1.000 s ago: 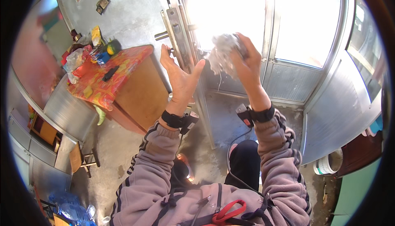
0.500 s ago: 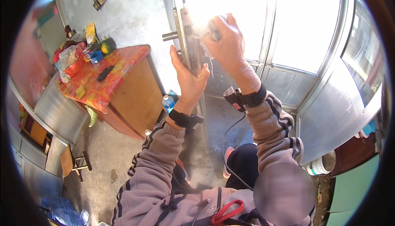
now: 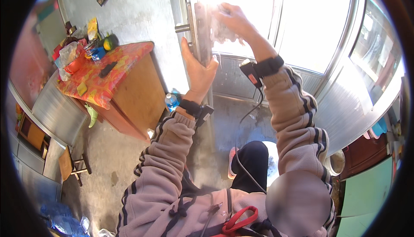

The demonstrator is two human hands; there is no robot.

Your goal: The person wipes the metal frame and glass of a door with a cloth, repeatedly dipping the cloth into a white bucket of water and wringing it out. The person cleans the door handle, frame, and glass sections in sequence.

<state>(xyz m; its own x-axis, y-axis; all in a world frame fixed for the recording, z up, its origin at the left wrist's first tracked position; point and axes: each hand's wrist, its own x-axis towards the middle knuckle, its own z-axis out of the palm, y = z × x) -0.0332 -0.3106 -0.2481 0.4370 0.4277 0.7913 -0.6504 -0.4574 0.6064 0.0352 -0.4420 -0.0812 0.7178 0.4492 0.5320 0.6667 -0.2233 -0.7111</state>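
Observation:
My left hand (image 3: 200, 75) grips the edge of an open metal-framed door (image 3: 202, 30), fingers on one side and thumb on the other. Just above it, a metal door handle (image 3: 183, 28) juts out to the left. My right hand (image 3: 236, 20) is closed on a whitish, loose-edged cloth (image 3: 230, 36) against the door's bright pane, right of the door edge. Glare washes out the cloth's upper part and much of the pane.
At left stands a wooden cabinet (image 3: 138, 81) with a red patterned cover, bearing bags, a gourd and a dark remote (image 3: 108, 69). A blue-labelled bottle (image 3: 171, 102) is beside it. A small stool (image 3: 73, 166) stands lower left. A round white container (image 3: 271, 163) is by my knee.
My right hand has moved up and away with the cloth, its forearm stretched farther. My left hand keeps its hold on the door edge. The view has shifted slightly, showing the white container.

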